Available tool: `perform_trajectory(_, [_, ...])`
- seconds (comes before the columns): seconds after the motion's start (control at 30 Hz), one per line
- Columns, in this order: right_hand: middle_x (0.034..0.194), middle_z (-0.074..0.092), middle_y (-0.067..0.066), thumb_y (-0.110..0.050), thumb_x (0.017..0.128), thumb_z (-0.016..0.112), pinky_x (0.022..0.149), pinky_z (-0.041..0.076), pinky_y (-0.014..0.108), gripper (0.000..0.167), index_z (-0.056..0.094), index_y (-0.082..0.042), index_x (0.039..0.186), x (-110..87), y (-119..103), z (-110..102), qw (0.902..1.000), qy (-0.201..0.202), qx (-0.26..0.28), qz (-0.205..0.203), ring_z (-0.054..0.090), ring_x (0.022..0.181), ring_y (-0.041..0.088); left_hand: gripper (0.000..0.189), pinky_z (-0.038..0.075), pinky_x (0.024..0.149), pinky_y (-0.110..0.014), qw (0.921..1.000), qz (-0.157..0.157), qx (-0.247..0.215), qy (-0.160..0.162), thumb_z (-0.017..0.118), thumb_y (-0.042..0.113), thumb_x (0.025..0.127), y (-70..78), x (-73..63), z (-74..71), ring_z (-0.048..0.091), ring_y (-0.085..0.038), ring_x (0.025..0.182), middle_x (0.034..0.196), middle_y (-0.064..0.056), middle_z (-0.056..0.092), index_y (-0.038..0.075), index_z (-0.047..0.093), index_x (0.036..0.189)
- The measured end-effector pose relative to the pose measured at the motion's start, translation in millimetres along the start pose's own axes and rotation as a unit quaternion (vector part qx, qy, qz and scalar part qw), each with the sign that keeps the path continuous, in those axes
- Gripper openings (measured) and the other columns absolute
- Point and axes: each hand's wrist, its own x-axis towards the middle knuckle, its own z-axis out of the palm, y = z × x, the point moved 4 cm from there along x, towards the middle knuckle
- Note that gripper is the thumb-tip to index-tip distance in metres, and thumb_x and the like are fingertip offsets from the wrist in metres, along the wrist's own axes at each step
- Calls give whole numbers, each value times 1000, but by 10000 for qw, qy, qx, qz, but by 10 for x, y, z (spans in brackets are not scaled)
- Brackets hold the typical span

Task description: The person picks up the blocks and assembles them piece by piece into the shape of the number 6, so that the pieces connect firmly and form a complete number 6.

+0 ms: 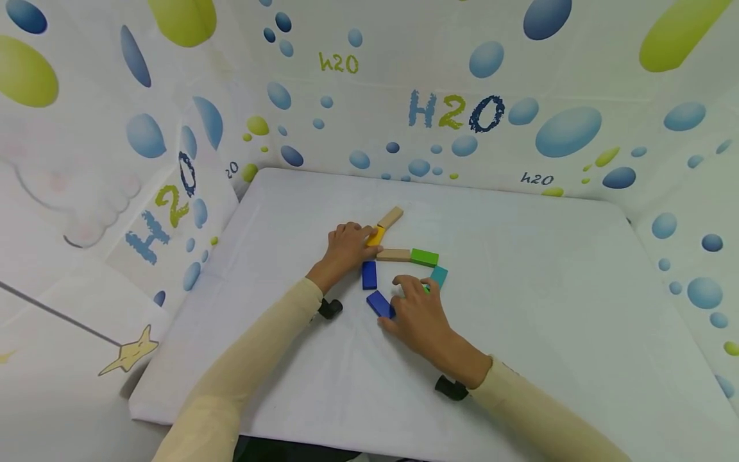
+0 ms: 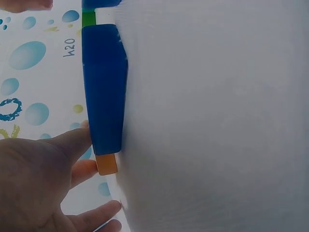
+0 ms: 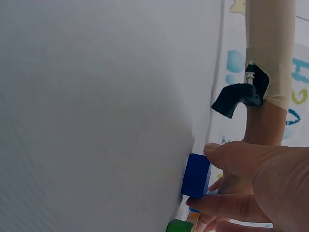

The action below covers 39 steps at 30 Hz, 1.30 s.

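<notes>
My left hand pinches a yellow block between thumb and index finger. A plain wooden block meets the yellow block's far end. In front of the left hand, another wooden block lies end to end with a green block. One blue block sits just below them. My right hand has thumb and finger on either side of a second, slanted blue block. Beyond its fingers lies a teal block, with a green piece mostly hidden by the fingers.
The blocks form a rough loop on a white-covered table. White sheets printed with blue and green drops stand behind and at the sides. Black wrist mounts hang under both forearms. The table's front edge shows at the bottom.
</notes>
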Motion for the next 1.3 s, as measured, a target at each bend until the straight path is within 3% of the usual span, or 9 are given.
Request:
perform_trajectory(0.63, [137,63,11,-53,90,81,111,37,60,42,84,-11,98,183,155,45,9973,-425,461,378,59,129,29,58,34,114,-57,10000,29,-23,21,63,51,104,22,-13,-37,42,-40,142,153,-20,50,21,56,154])
perform_trajectory(0.93, [132,64,11,-49,87,85,109,37,62,40,84,-10,96,175,191,43,9957,-323,801,342,61,126,31,57,34,114,-58,10000,50,-28,46,63,51,104,-2,1,-22,43,-40,142,153,-20,50,21,57,153])
perform_trajectory(1.3, [135,62,12,-50,88,84,109,36,63,40,83,-11,96,138,184,35,9959,-334,741,389,58,130,33,58,34,114,-57,10000,2,23,36,63,52,104,-11,14,4,42,-39,142,154,-19,50,22,55,154])
